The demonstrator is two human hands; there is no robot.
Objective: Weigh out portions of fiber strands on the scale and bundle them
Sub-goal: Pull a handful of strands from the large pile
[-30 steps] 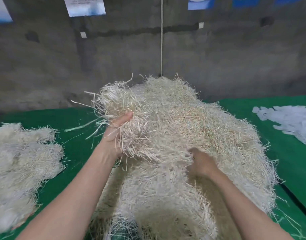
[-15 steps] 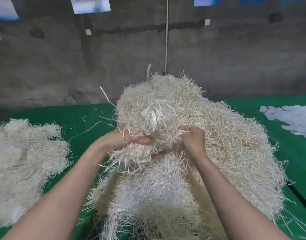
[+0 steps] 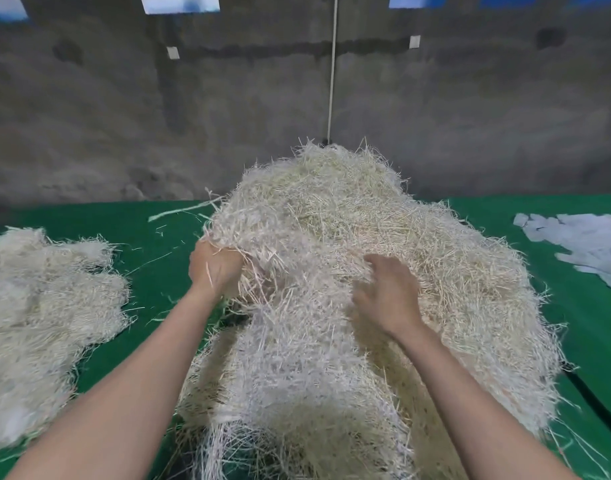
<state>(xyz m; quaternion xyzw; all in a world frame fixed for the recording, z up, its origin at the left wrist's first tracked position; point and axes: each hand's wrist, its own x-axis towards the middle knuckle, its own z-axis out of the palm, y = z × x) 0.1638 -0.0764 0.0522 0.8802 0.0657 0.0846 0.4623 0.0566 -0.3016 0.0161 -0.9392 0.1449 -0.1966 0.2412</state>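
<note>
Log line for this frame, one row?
left hand grips fiber pile edge | right hand on pile, grip unclear | scale not visible

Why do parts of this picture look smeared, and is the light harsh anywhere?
Head view: the right hand is smeared by motion, while the left hand gripping the fiber pile reads sharper; the smaller heap at the left edge is soft; the light is even, with no glare, only dim shadow under the pile's near side.
</note>
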